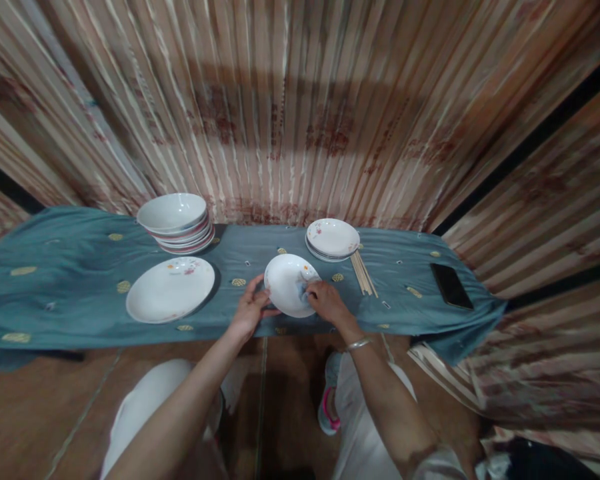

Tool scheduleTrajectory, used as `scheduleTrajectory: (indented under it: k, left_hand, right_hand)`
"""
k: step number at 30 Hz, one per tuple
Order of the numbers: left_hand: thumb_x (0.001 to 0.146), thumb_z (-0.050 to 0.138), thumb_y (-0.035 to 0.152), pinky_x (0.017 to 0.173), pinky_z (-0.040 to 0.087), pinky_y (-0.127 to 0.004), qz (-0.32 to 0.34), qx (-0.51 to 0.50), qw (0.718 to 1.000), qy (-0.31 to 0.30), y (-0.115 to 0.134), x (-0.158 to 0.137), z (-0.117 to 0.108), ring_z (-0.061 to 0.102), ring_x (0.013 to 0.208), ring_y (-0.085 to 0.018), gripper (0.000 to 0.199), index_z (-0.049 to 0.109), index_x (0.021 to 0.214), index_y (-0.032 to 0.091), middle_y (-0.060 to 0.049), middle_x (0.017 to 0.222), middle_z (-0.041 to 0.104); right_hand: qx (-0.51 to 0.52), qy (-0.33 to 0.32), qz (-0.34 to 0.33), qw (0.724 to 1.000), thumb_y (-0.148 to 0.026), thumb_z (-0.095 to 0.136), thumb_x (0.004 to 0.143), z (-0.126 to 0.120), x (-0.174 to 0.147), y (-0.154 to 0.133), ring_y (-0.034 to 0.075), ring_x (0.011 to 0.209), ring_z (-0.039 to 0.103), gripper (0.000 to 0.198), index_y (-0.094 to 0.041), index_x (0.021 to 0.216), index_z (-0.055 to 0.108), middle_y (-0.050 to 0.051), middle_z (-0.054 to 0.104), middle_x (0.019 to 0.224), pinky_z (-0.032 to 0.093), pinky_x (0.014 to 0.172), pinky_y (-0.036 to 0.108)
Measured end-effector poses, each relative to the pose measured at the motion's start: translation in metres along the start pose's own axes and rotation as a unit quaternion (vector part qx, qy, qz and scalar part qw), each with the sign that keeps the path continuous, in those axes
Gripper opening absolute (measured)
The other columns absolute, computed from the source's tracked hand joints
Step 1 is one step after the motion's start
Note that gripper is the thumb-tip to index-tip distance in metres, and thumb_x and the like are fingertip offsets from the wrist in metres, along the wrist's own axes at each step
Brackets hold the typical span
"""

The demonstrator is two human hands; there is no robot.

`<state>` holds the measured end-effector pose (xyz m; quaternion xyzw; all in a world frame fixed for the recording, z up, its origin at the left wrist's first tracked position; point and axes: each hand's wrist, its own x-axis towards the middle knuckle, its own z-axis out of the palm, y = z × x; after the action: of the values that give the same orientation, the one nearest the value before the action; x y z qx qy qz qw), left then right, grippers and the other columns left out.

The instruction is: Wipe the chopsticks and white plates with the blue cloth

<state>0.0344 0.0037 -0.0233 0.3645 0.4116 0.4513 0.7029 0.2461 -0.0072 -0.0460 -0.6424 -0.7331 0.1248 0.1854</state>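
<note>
A small white plate (284, 288) with a floral edge is in front of me at the near side of the table. My left hand (251, 308) grips its left rim, thumb on top and fingers around the edge. Against the plate's right inner surface, my right hand (325, 300) is closed on a bluish-grey cloth (301, 288), pressing it to the plate. Part of the cloth is hidden under the fingers. Behind and to the right sits a stack of small floral plates (333, 237), with several wooden chopsticks (363, 275) lying beside it.
A stack of bowls (175, 217) stands at the back left. In front of it lies a large oval plate (170, 293). A black phone (451, 285) rests at the right end of the teal tablecloth (80, 267). Striped curtains (290, 113) hang close behind the table.
</note>
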Motion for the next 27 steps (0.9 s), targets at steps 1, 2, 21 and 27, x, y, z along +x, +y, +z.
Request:
scheduleTrajectory:
  k: [1, 2, 21, 27]
  left_hand:
    - [0.066, 0.076, 0.033, 0.064, 0.059, -0.041, 0.0, 0.0, 1.0, 0.0, 0.0, 0.0, 0.0, 0.069, 0.083, -0.025, 0.062, 0.049, 0.122, 0.023, -0.003, 0.085, 0.069]
    - [0.066, 0.076, 0.033, 0.064, 0.059, -0.041, 0.0, 0.0, 1.0, 0.001, 0.0, 0.0, 0.0, 0.068, 0.082, -0.025, 0.062, 0.049, 0.122, 0.022, -0.003, 0.085, 0.069]
    - [0.066, 0.077, 0.032, 0.062, 0.06, -0.038, 0.005, -0.006, 1.0, -0.004, 0.0, 0.0, 0.0, 0.068, 0.08, -0.023, 0.06, 0.051, 0.12, 0.024, -0.001, 0.082, 0.068]
    - [0.065, 0.077, 0.032, 0.062, 0.059, -0.038, 0.005, -0.006, 1.0, -0.003, 0.001, -0.001, 0.001, 0.068, 0.081, -0.024, 0.062, 0.049, 0.121, 0.023, -0.002, 0.083, 0.067]
  right_hand:
    - [0.003, 0.001, 0.004, 1.0, -0.009, 0.049, 0.079, 0.0, 0.0, 0.0, 0.02, 0.096, 0.062, 0.024, -0.018, 0.088, 0.069, 0.008, 0.071, 0.101, 0.045, 0.09, 0.028]
    - [0.005, 0.002, 0.008, 1.0, -0.009, 0.049, 0.079, 0.0, 0.001, -0.001, 0.02, 0.097, 0.062, 0.024, -0.018, 0.089, 0.069, 0.009, 0.07, 0.102, 0.044, 0.09, 0.029]
    - [0.037, 0.031, 0.018, 0.999, -0.008, 0.047, 0.08, 0.007, 0.011, 0.0, 0.022, 0.104, 0.061, 0.026, -0.017, 0.094, 0.067, 0.011, 0.068, 0.109, 0.042, 0.098, 0.033]
    - [0.025, 0.06, -0.003, 0.998, -0.008, 0.046, 0.08, 0.015, 0.017, 0.003, 0.02, 0.105, 0.061, 0.029, -0.017, 0.097, 0.068, 0.009, 0.069, 0.11, 0.044, 0.098, 0.031]
